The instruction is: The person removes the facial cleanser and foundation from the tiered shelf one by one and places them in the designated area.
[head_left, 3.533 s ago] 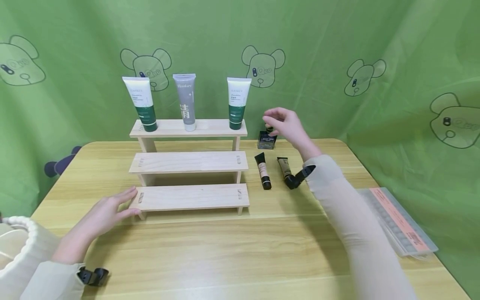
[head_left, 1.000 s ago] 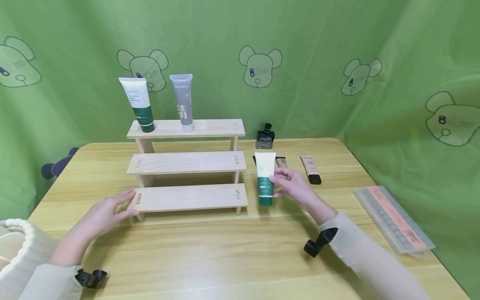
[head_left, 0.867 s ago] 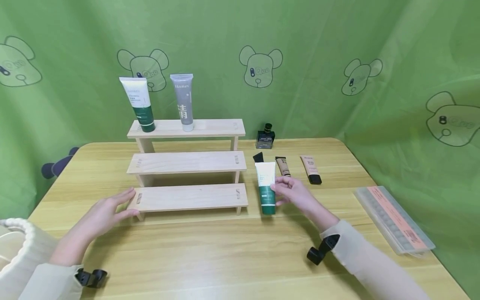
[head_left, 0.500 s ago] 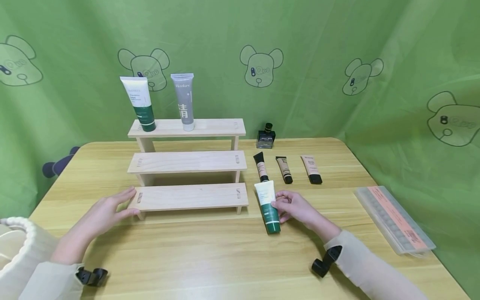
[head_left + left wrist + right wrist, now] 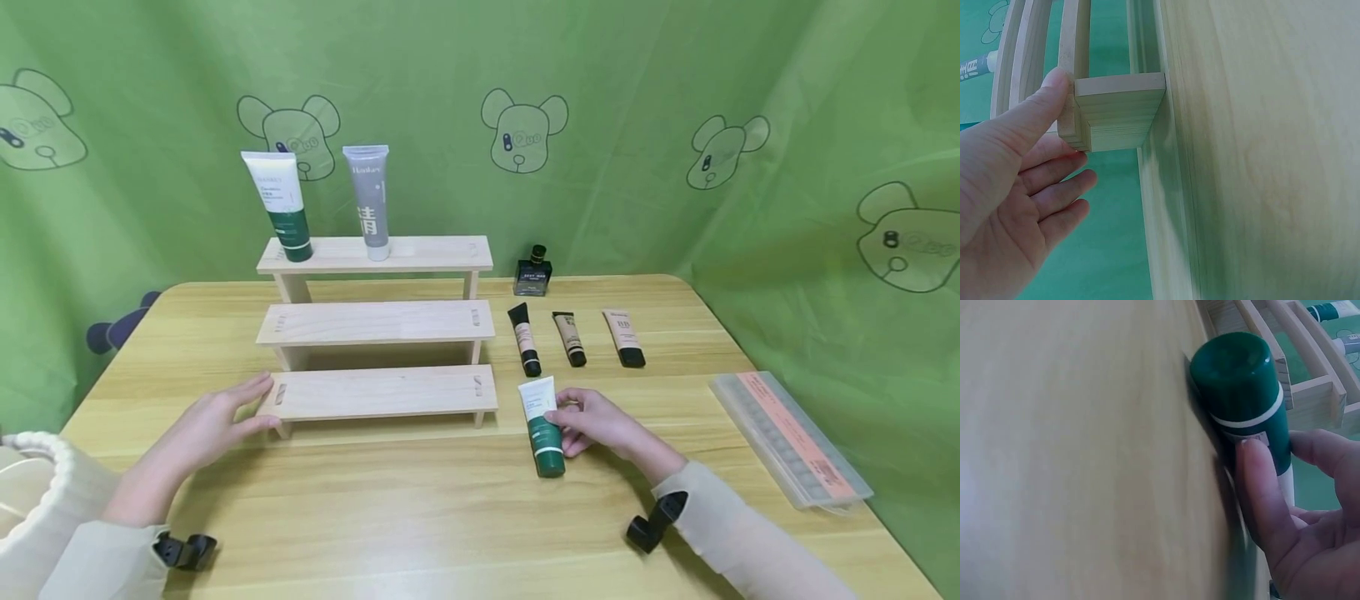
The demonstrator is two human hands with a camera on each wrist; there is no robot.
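Observation:
My right hand (image 5: 596, 423) pinches a white and green squeeze tube (image 5: 546, 450) between thumb and fingers. The tube lies slanted at the table, right of the stand, its green cap toward me; the right wrist view shows the cap (image 5: 1232, 369) close to the wood. With thumb and index finger, my left hand (image 5: 206, 429) holds the left end of the lowest step of a three-step wooden display stand (image 5: 382, 392). In the left wrist view its other fingers (image 5: 1063, 194) stay off the wood. A second white and green tube (image 5: 279, 204) and a grey tube (image 5: 370, 202) stand on the top step.
A dark perfume bottle (image 5: 532, 275) stands behind a black-capped tube (image 5: 525, 342), a small brown tube (image 5: 570, 340) and a pink BB tube (image 5: 624, 337). A clear plastic case (image 5: 791, 442) lies at the right edge, a white basket (image 5: 67, 492) at front left.
My right hand has taken the white and green tube from the top step's right end, then brought it down and toward me onto the table. My left hand has stayed put.

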